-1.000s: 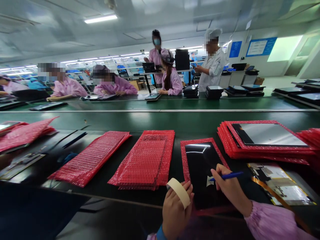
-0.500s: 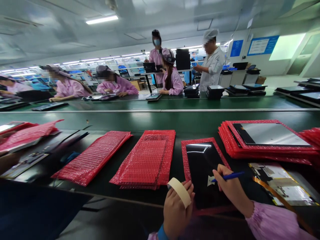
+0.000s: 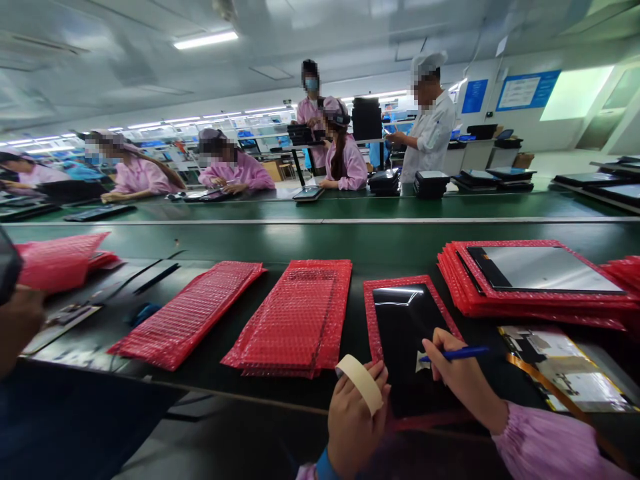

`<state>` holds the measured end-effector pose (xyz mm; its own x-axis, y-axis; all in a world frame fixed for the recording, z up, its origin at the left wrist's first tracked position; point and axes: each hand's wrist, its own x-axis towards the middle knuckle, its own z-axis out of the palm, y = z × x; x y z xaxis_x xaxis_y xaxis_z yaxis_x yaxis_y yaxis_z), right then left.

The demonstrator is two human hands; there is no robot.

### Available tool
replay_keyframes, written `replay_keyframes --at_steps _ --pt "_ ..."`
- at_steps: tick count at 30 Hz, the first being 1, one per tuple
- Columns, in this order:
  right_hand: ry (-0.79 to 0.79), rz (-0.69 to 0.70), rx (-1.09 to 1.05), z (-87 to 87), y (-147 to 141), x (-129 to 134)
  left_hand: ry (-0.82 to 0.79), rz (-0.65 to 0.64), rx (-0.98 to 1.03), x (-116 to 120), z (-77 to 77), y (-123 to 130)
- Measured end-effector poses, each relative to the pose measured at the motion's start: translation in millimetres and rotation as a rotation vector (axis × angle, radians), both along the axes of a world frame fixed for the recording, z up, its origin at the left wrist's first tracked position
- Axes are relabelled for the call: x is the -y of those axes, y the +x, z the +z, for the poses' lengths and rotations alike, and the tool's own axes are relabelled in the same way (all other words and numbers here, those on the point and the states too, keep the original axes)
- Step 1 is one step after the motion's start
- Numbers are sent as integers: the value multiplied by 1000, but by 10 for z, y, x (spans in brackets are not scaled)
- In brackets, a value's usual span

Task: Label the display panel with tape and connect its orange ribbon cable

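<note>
- The black screen (image 3: 405,337) lies on red bubble wrap right in front of me, on the dark bench (image 3: 200,363); a green strip (image 3: 320,237) runs beyond it.
- Left of the screen lie two batches of red sleeves (image 3: 297,313); right of it, a red stack (image 3: 457,287) topped by a grey panel (image 3: 545,267), and nearer me an opened device (image 3: 575,367).
- Far beyond the screen, people in pink (image 3: 347,157) sit or stand along the line; one in white (image 3: 430,140) stands there too, under a ceiling light (image 3: 206,40).
- My hands are apart; my left hand (image 3: 354,427) is closed about a tape roll (image 3: 364,388) at the screen's near left edge; my right hand (image 3: 457,373) pinches a blue pen (image 3: 470,352), tip at a pale scrap (image 3: 423,361) on the screen.
- Since half a second ago, a dark object (image 3: 7,263) has appeared far left of the screen, by a neighbour's hand (image 3: 20,323); red wrap there has shifted; my hands have barely moved.
</note>
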<state>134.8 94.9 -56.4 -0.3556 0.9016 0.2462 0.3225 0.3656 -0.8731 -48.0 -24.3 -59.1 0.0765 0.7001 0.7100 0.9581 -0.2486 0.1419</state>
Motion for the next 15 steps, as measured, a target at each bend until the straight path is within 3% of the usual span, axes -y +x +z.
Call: replay_keyframes --at_steps 15 --pt "20 -30 -21 7 3 7 16 -3 -2 -6 12 10"
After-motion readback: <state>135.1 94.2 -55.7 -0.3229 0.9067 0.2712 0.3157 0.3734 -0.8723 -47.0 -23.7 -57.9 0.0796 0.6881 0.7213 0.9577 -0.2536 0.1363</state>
